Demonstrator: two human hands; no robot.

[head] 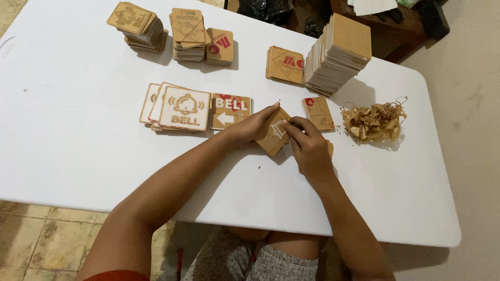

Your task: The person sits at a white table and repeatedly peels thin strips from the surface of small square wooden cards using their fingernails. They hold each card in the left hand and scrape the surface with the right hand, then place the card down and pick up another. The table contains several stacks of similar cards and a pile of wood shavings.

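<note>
Seeing left hand (pixel 250 127) curled around a small wooden tile (pixel 273 132), holding it just above the white table (pixel 78 151). Right hand (pixel 307 145) pinches at the tile's face with its fingertips. Right of that I see a lone plaque (pixel 319 113), then a shavings pile (pixel 374 122).

In front of me is a white table (pixel 78 151) with rounded corners, and it stands on a tiled floor (pixel 36 244). On its far side lie three low stacks of square wooden tiles (pixel 139 26), one flat pile (pixel 285 64) and one tall stack (pixel 338 52). Nearer to me lie the bell plaques (pixel 182 108), an arrow plaque (pixel 229 111) just beside them, a small single tile (pixel 318 113), and a heap of curled brown peelings (pixel 374 122).
</note>
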